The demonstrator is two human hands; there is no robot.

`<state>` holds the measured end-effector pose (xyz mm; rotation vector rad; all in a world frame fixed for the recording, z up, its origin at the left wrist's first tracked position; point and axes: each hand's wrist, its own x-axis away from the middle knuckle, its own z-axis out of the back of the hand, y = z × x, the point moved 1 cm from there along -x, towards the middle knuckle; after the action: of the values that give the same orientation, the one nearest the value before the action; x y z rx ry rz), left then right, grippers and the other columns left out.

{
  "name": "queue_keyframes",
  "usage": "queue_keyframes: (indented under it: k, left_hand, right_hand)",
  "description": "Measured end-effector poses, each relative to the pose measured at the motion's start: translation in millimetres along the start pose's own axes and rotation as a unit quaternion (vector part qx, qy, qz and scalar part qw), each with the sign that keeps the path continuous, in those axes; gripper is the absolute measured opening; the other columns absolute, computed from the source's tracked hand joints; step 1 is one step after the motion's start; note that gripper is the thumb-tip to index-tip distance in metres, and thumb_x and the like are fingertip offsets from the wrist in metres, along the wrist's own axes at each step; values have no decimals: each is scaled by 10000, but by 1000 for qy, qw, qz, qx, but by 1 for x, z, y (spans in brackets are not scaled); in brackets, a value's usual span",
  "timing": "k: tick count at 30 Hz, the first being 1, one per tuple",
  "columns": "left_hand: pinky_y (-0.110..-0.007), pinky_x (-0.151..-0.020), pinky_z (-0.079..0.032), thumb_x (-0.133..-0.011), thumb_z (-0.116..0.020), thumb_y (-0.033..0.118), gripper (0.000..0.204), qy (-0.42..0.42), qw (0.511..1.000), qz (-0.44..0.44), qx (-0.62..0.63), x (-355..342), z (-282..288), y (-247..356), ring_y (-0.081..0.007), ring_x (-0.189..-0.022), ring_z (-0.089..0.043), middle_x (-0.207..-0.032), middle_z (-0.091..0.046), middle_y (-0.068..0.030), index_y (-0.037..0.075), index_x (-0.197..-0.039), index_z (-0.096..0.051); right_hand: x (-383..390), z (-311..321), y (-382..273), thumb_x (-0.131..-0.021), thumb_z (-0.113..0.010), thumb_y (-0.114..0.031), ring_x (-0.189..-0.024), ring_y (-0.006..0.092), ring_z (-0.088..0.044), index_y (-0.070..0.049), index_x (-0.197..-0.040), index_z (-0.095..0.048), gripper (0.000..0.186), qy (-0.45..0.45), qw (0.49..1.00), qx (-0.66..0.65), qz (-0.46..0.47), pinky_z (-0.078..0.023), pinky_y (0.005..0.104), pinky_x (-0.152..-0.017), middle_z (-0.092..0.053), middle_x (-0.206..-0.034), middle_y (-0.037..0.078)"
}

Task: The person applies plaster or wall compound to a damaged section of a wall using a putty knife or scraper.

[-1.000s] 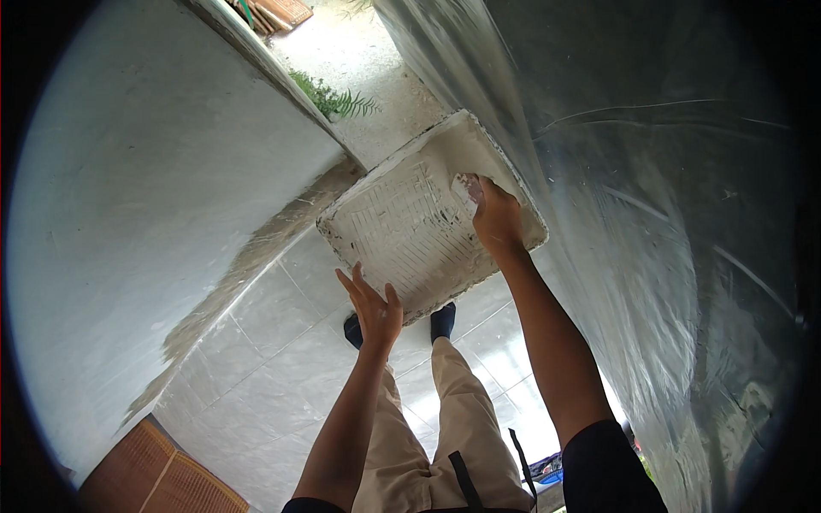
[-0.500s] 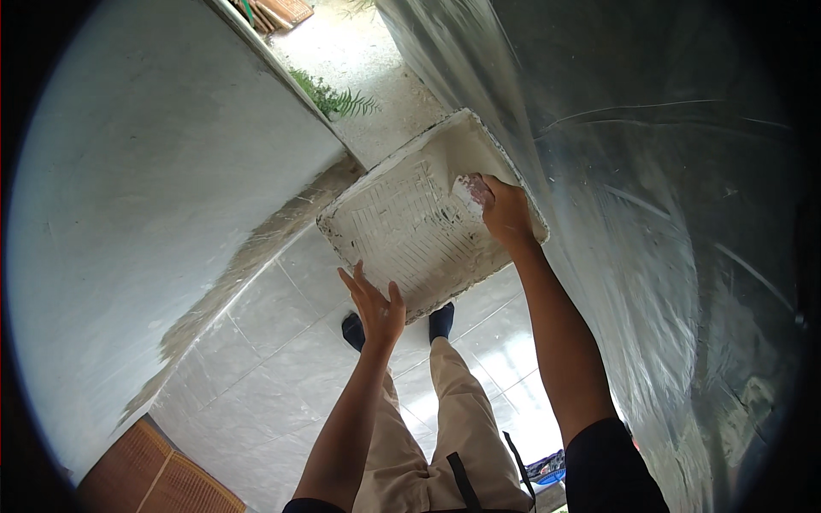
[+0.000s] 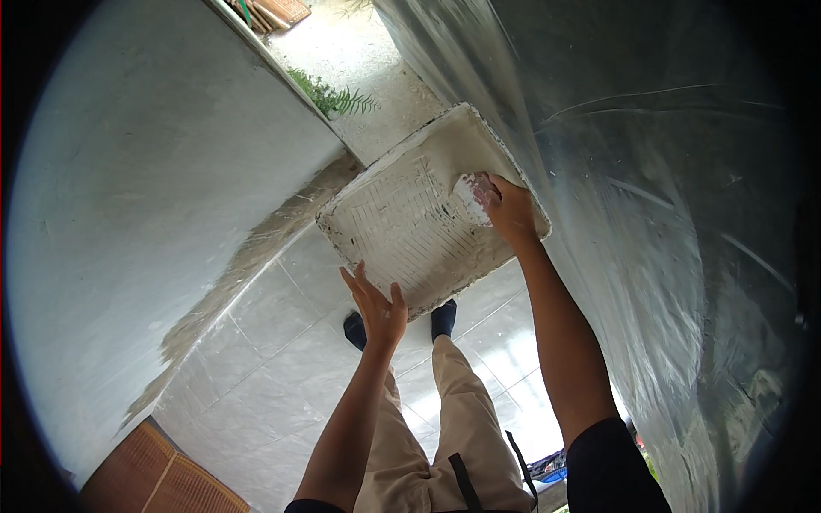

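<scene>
Your right hand (image 3: 513, 212) grips paint-caked block (image 3: 471, 198) at center roller tray (image 3: 398, 239); left hand (image 3: 382, 315) splayed; left-side wall (image 3: 171, 171) seems coated, base strip (image 3: 272, 232) left.

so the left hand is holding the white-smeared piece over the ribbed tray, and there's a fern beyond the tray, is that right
Not quite: the head view shows the right hand holding the white-smeared piece over the ribbed tray. The fern is beyond the tray, as you say.

Whitish-pink block (image 3: 469, 195) partly hidden in right hand (image 3: 513, 212), kind unclear. Left hand (image 3: 380, 315) covers tray (image 3: 410, 256) rim at seven o'clock, contact hidden. Brown mat (image 3: 141, 470), eight o'clock, cut off. Clutter (image 3: 547, 467), five o'clock, too small to tell.
</scene>
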<state>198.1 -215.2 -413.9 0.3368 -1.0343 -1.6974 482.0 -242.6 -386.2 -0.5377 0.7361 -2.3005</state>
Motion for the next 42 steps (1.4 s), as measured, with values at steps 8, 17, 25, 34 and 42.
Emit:
queue_keyframes:
  k: [8,17,25,34,42]
  left_hand:
    - [-531,-1140,-179,-867,-558,132,748,-5,1000,19,8,2,1,0,-528,-1410,-107,-1507,14,-373,-1,-1467,-133]
    - [-565,-1127,-194,-856,-567,106,749,1,999,13,43,1,4,-2,-564,-1382,-134,-1496,24,-384,-21,-1454,-134]
    - [-539,-1134,-187,-860,-563,116,759,15,998,16,64,0,7,-4,-532,-1397,-135,-1500,13,-375,-20,-1460,-118]
    - [-524,-1140,-175,-874,-556,151,760,16,996,3,89,-1,12,-11,-495,-1405,-143,-1494,-52,-367,-28,-1459,-104]
    - [-519,-1128,-231,-860,-563,78,718,17,991,-31,127,-1,37,-25,-499,-1367,-240,-1502,-97,-349,-25,-1443,-158]
  right_hand:
    - [6,-2,-2,-826,-610,-29,-929,370,-661,-5,-1139,-640,316,12,1000,-10,22,-522,404,-815,-670,-990,236]
    - [8,-15,-4,-837,-605,-24,-834,318,-682,-7,-1168,-623,332,-33,999,10,15,-518,355,-770,-684,-935,210]
    - [20,-28,-1,-849,-598,-39,-798,225,-677,14,-1179,-615,334,-75,986,-129,-74,-519,311,-746,-697,-962,191]
    - [38,-48,-9,-852,-590,-38,-880,172,-665,44,-1228,-591,385,-93,989,-90,-71,-524,297,-787,-702,-1026,175]
    - [65,-78,-35,-892,-529,2,-809,135,-672,56,-1178,-588,297,-177,927,-301,-137,-539,262,-644,-681,-975,113]
